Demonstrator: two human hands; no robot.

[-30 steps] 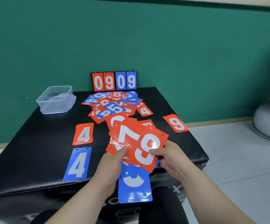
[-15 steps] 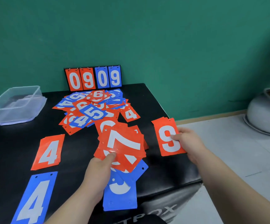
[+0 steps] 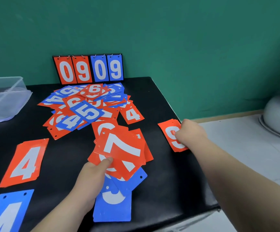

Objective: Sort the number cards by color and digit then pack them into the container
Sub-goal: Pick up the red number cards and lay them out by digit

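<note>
Head view: left hand (image 3: 92,178) grips the red card fan (image 3: 122,148), thumb on top, near the black table's (image 3: 169,190) front edge, while right hand (image 3: 192,133), fingers curled, pinches the red 9 card (image 3: 169,129) at the right edge.

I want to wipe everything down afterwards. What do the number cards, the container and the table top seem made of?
Number cards: probably thin glossy plastic or laminated sheet; they catch glare, with thin edges and punched holes. Container: clear, slightly cloudy plastic; see-through walls. Table top: seemingly black padded vinyl or leatherette; soft sheen, rounded edge.
</note>
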